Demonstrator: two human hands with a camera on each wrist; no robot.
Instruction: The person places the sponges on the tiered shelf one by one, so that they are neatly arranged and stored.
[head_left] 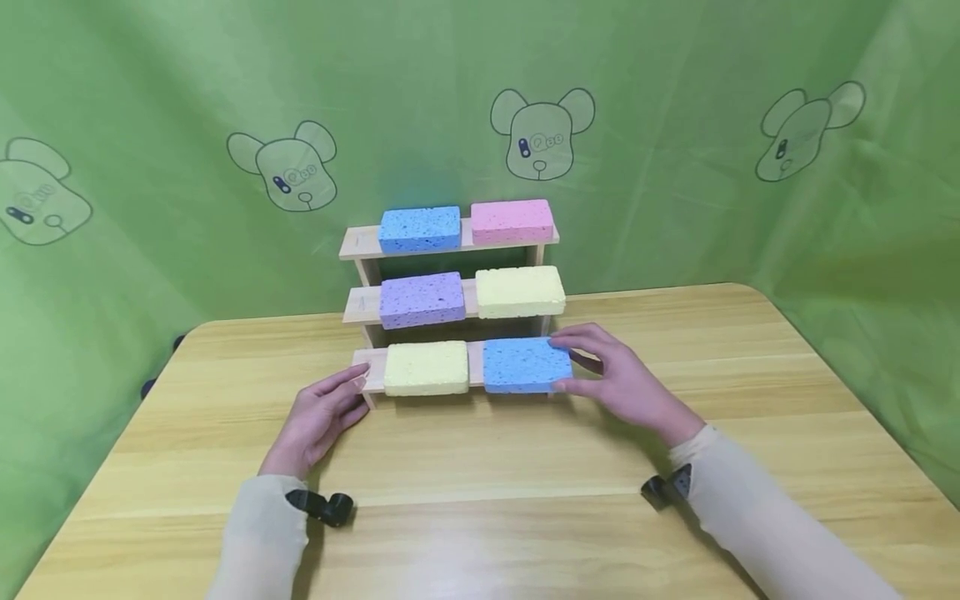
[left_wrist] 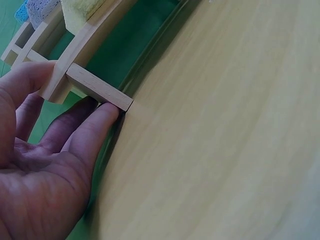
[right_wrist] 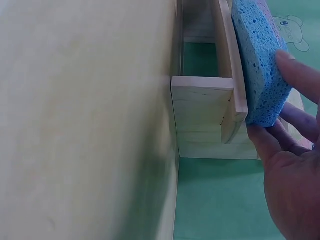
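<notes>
A three-tier wooden shelf rack stands on the table, with two sponges on each step. My left hand holds the left end of its bottom step; in the left wrist view that hand has one digit on the board and other fingers against the upright. On the bottom step's right side lies a blue sponge, its right end between the thumb and fingers of my right hand. The right wrist view shows this blue sponge resting on the step, pinched by the right hand.
Left of the blue sponge lies a pale yellow sponge. The middle step carries a purple sponge and another pale yellow sponge. On top are a blue sponge and a pink sponge. A green curtain hangs behind the wooden table.
</notes>
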